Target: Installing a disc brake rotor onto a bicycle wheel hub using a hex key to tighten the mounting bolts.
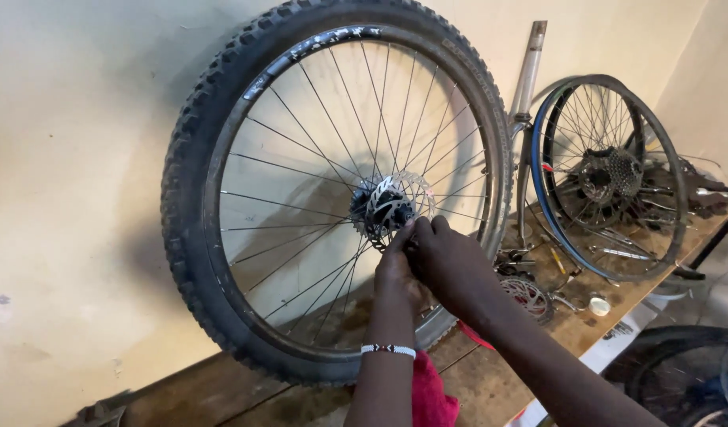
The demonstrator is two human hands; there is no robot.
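Red cloth (pixel 431 395): nearest to you, bunched on the counter (pixel 490 379) between your two forearms at the lower edge of view.
Left forearm: rises almost straight up from the bottom edge; a beaded band (pixel 388 349) in white, red and dark sits on the wrist.
Left hand (pixel 397 265): back of the hand towards you, fingers curled up to the hub, tips pressed together just under the brake disc. What they pinch you cannot tell; it is too small and hidden.
Right forearm: comes in from the lower right on a diagonal.
Right hand (pixel 447 261): knuckles up, fingers bent inwards and touching your left hand at the hub; the tips are hidden behind the left hand.
Knobby-tyred wheel (pixel 332 190): stands upright on the counter, leaning on the pale wall (pixel 79 158).
Hub with brake disc (pixel 387 207): at the wheel's centre, just above both hands.
Second wheel (pixel 609 174): bare rim with blue band and sprocket cluster, leaning on the wall to the right, well apart from your hands.
Loose parts: a toothed ring (pixel 528 294) and a small round cap (pixel 599 304) lie on the counter near your right forearm.
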